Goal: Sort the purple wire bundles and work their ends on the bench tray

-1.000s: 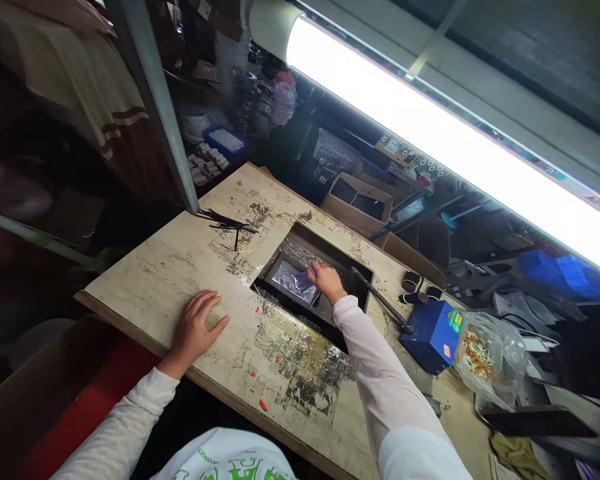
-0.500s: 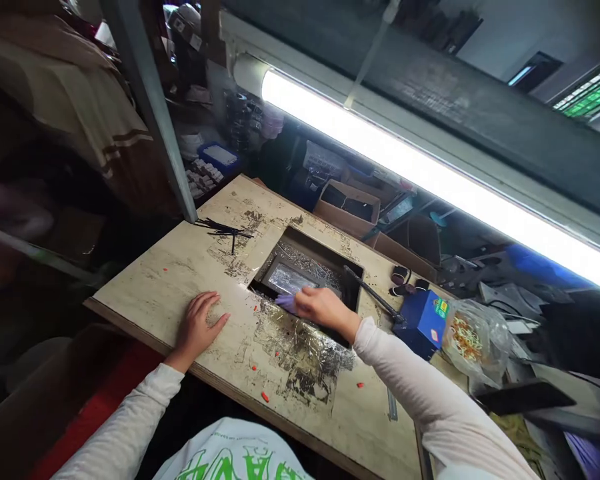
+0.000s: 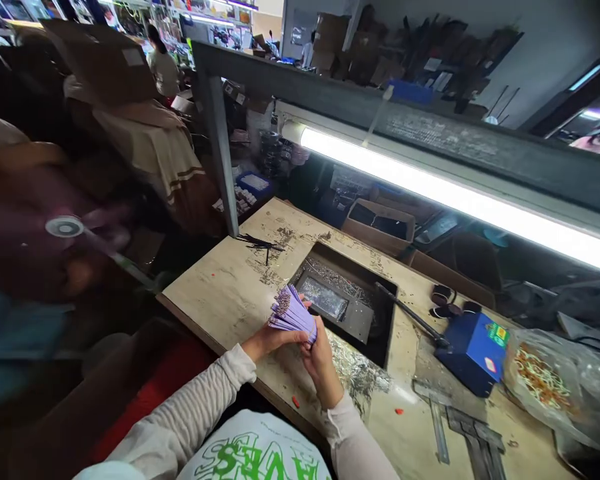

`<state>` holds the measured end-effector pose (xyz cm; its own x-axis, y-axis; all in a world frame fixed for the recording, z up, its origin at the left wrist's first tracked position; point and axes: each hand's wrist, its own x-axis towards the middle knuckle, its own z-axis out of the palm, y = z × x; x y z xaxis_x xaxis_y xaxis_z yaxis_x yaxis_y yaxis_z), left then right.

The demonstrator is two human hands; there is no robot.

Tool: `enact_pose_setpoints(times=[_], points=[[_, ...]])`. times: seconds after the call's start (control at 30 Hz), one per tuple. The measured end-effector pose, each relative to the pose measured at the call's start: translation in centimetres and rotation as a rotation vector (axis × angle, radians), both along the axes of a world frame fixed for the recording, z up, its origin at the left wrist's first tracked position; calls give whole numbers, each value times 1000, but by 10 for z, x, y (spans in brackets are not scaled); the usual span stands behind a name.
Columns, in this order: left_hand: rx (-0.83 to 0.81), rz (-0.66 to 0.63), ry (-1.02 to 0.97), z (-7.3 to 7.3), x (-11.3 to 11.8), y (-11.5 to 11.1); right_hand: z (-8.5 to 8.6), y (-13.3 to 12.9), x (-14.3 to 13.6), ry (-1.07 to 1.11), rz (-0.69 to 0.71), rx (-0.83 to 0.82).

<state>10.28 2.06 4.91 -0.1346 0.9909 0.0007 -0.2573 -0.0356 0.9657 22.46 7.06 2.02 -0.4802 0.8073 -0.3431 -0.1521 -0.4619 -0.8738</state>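
Note:
A fanned bundle of purple wires (image 3: 294,313) is held up above the table's near side, its brownish cut ends pointing up and left. My left hand (image 3: 273,339) is closed around the bundle from the left, with the thumb across it. My right hand (image 3: 321,350) grips the lower, gathered end from the right. Just beyond the hands is a rectangular recess (image 3: 387,333) in the tabletop. Inside it sits a framed tray of shiny, silvery material (image 3: 323,298), with scraps scattered around.
A dark rod (image 3: 413,313) runs from the recess edge to a blue box (image 3: 473,353). Beside that lies a clear bag of orange and white pieces (image 3: 543,380). Black strips (image 3: 260,245) lie at the far left corner. A lit tube lamp (image 3: 430,180) hangs over the table.
My right hand has drawn the purple bundle back from the recess and raised it. My left hand has left the tabletop and now holds the bundle too. The camera view has shifted.

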Motion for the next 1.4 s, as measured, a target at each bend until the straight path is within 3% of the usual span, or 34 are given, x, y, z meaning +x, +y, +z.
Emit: enact_pose_setpoints(times=[0.1, 0.17, 0.27, 0.43, 0.57, 0.67, 0.77, 0.87, 0.93, 1.07, 1.13, 1.4], points=[[-101, 32, -49, 10, -11, -7, -9, -17, -6, 64, 128, -99], [-163, 89, 29, 12, -17, -11, -13, -16, -3, 64, 182, -103], [-174, 203, 269, 6, -26, -17, -16, -7, 5, 4, 109, -56], [-226, 220, 364, -16, -43, -23, -16, 1, 17, -132, 46, 121], [-185, 109, 338, -18, -56, -21, -20, -6, 20, -248, 59, 379], [-192, 152, 299, -12, -53, -14, -21, -14, 14, -394, 89, 676], [-282, 254, 217, -7, -32, -7, -20, -23, -1, -441, 124, 873], [-326, 337, 204, 3, -8, -5, -14, -30, -17, -371, 75, 835], [-291, 313, 219, 14, 1, -7, -8, -31, -21, -289, 60, 766], [-144, -27, 204, 41, -1, -15, 9, -27, -8, -138, 212, 701], [-121, -132, 200, 52, -3, -20, 14, -25, 2, -119, 310, 670], [-143, -79, 230, 72, 19, -28, 24, -28, 20, -233, 397, 693]])
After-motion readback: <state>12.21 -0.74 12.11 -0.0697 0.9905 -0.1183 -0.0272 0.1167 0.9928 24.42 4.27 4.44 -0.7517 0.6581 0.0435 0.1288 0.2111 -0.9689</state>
